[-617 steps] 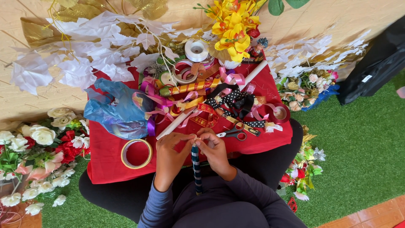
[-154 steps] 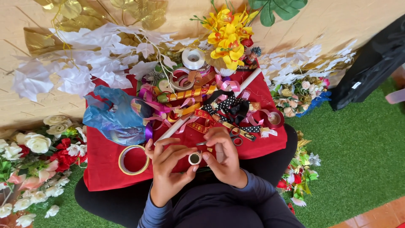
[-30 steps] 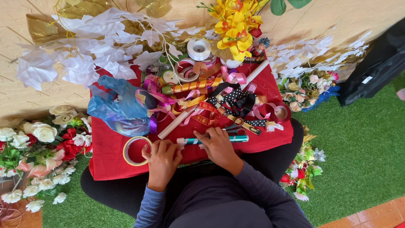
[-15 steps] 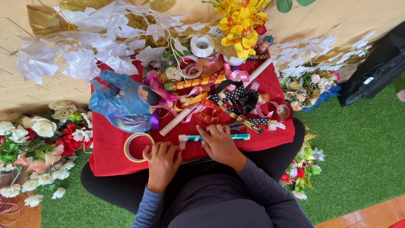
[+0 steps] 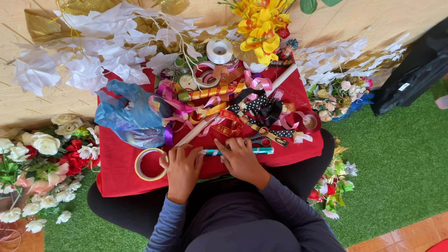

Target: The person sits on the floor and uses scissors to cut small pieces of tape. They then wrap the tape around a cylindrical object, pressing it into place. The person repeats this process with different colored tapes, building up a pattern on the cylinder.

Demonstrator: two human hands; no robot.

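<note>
My left hand (image 5: 183,167) and my right hand (image 5: 241,157) rest side by side on the near edge of a red cloth (image 5: 119,165). Between them their fingertips press on a thin stick wrapped in teal ribbon (image 5: 255,150) that lies flat, its free end pointing right. Whether either hand truly grips it I cannot tell. A roll of clear tape (image 5: 150,164) lies just left of my left hand. Scissors with dark handles (image 5: 264,136) lie just beyond my right hand.
A heap of coloured ribbons (image 5: 219,105) and a crumpled blue plastic bag (image 5: 135,119) cover the cloth. White leaf branches (image 5: 84,60), yellow flowers (image 5: 261,28), white and red flowers (image 5: 42,158) surround it. Green turf (image 5: 401,163) lies to the right, with a black bag (image 5: 415,70).
Both hands stay low on the cloth's near edge on the teal stick. My left hand has edged right toward the stick's end. The view has shifted slightly.
</note>
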